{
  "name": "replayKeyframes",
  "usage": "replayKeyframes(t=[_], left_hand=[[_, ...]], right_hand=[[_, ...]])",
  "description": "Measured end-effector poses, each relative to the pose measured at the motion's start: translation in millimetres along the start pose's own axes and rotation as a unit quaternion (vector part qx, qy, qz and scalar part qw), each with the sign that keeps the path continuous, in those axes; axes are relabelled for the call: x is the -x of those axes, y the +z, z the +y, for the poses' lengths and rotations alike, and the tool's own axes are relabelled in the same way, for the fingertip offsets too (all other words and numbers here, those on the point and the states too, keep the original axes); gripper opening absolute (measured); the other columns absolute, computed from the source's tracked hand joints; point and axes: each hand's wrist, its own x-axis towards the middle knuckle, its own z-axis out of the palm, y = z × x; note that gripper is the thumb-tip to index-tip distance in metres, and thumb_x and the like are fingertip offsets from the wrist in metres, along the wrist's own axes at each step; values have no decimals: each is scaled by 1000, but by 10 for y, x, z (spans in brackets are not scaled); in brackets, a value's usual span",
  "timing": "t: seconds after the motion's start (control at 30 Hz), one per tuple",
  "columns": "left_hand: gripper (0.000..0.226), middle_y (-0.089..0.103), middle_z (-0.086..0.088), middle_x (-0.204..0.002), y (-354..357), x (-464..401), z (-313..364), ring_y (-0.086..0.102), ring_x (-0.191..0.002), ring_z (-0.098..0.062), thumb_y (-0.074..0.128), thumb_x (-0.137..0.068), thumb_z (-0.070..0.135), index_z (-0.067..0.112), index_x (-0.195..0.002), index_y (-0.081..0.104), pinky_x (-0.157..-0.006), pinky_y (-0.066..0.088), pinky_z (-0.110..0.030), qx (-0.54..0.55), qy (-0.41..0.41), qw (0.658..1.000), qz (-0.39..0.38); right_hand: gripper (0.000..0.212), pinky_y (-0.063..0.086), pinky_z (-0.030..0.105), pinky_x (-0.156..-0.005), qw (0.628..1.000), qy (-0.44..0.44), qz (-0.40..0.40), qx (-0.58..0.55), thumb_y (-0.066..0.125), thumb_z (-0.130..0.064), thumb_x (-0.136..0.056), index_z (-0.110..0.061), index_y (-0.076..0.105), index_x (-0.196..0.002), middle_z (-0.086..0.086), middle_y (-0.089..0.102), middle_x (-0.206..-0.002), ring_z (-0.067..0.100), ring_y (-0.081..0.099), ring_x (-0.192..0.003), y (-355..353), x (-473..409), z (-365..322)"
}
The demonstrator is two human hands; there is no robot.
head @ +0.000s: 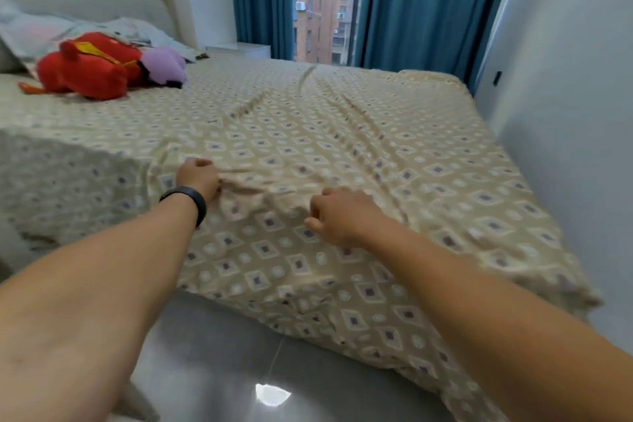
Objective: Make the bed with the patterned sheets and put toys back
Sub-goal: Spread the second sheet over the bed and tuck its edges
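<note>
Near the bed's foot, both hands (198, 176) (337, 216) pinch the patterned sheet (342, 134)

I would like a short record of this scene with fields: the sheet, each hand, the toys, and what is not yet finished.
sheet: patterned sheet spread over the bed, creased in the middle, bunched near the foot
left hand: left hand grips a fold of the sheet
right hand: right hand grips the sheet near the foot edge
toys: red plush toy and purple plush toy lie near the pillows
unfinished: creases not yet smoothed
</note>
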Motion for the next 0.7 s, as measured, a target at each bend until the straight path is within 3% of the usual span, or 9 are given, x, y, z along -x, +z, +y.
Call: replayKeyframes(t=[0.1, 0.2, 0.4, 0.5, 0.6, 0.63, 0.7], left_hand=[[24, 60, -8, -125, -423, -406, -333, 61, -102, -30, 46, -100, 14, 16, -124, 53, -92, 52, -39, -13, -7, 991, 130], [37, 49, -11, -142, -531, -564, -529, 56, -120, -30, 44, -100, 1, 11, -136, 46, -93, 45, -35, 14, -30, 979, 201], [43, 44, -9, -152, -649, -947, -767, 51, -129, -34, 35, -108, 23, 22, -151, 37, -106, 44, -52, 20, -31, 971, 237], [43, 58, -7, -138, -674, -1011, -769, 60, -114, -32, 38, -107, 38, 21, -145, 47, -96, 49, -45, -1, -12, 978, 210], [44, 66, -7, -95, -639, -990, -789, 61, -81, -29, 46, -102, 52, 13, -117, 59, -83, 53, -43, -23, 13, 986, 164], [42, 63, -6, -86, -625, -965, -793, 60, -77, -29, 47, -102, 52, 12, -108, 59, -81, 53, -43, -19, 16, 986, 166], [35, 66, -7, -93, -666, -916, -781, 64, -91, -33, 47, -104, 44, 12, -106, 58, -86, 50, -42, -21, 9, 975, 222]], right_hand=[[41, 40, 44, -96, 996, -61, 44, 37, 43, -50, -101, -25, 54, -131, 4, 51, -132, 28, 47, -121, 167, -494, -455], [49, 38, 47, -102, 993, -66, 94, 33, 43, -48, -101, -26, 43, -145, 6, 43, -145, 29, 40, -131, 184, -881, -641], [61, 42, 44, -106, 998, -47, 38, -23, 39, -56, -101, -30, 28, -155, -2, 39, -151, 26, 39, -135, 349, -1077, -769], [62, 44, 43, -103, 998, -48, 32, -35, 38, -57, -101, -35, 24, -158, -8, 38, -152, 21, 39, -138, 320, -1010, -667], [59, 45, 42, -101, 997, -51, 19, -50, 40, -53, -102, -36, 28, -157, -10, 40, -152, 21, 43, -135, 286, -971, -629], [57, 45, 41, -100, 997, -49, 21, -53, 40, -50, -102, -36, 30, -156, -10, 42, -151, 20, 45, -134, 270, -959, -612], [53, 46, 39, -96, 997, -45, 24, -58, 40, -46, -103, -35, 35, -154, -10, 46, -148, 20, 49, -130, 227, -973, -640]])
